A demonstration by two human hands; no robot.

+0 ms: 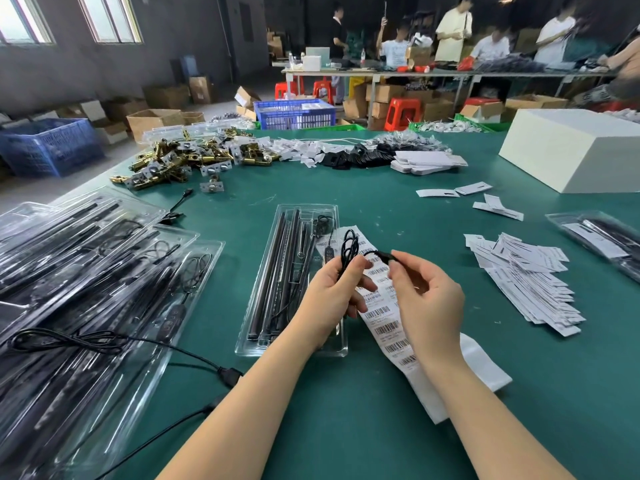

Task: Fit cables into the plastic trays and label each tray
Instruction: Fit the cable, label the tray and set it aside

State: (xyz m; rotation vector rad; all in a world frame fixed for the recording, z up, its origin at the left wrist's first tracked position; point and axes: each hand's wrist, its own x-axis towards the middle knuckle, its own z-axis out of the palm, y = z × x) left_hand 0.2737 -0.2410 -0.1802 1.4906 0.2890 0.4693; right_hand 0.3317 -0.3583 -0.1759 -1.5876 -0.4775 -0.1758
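Black cable: you hold the cable (349,249) above the open tray, its thin cord gathered into loops that stand up out of your left hand (332,292).
Left hand: fingers curled round the looped bundle, pinching it so the coils do not spring apart; it hovers over the right side of the tray.
Right hand: your right hand (424,289) pinches the plug end (389,256) between thumb and forefinger, just right of the loops, likely so you can steer that end as you finish the coil.
Tray: the clear plastic tray (263,336) lies lengthwise in front of you on the green table (363,202), long black bars already seated along its left channels. A second cord with an inline controller sits in its right compartment; how fully it is seated I cannot tell.
Labels: a strip of barcode labels (391,323) runs under both hands, touching the tray's right edge, close enough to peel one once the cable is in. This tray seems not yet labelled.
Filled trays: a slanted stack of trays (86,271) sits at your left, loose cables trailing from it across the table.
Paper cards: a heap of white cards (530,282) lies at your right, well apart from the tray.
Step in hand: by my reading, you are coiling the cable small enough to press into the right compartment.
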